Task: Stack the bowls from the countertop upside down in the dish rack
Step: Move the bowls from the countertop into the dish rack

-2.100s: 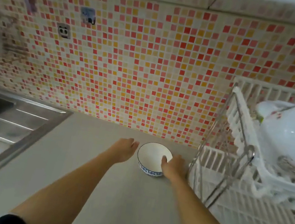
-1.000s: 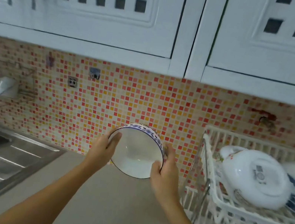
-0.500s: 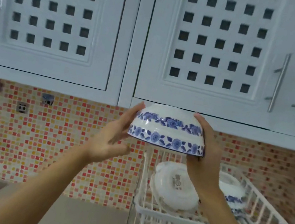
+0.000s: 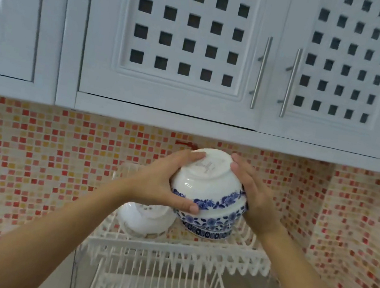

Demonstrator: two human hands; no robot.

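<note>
Blue-and-white porcelain bowl point(image 4: 208, 192) is held upside down, tilted a bit, by both hands: left hand point(image 4: 162, 184) and right hand point(image 4: 253, 199) each with the grip pinching its sides. It's being set onto another upturned bowl point(image 4: 204, 229) on the dish rack point(image 4: 178, 250) upper tier, beside a white dish point(image 4: 143, 219). If it's let go while tilted, a slide off the glazed stack could be expected.

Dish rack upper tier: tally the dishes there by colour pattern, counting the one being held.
White bowls with blue floral bands, upside down: 2, the held bowl and the stacked bowl beneath it
Plain white upturned dish: 1
Total: 3
</note>
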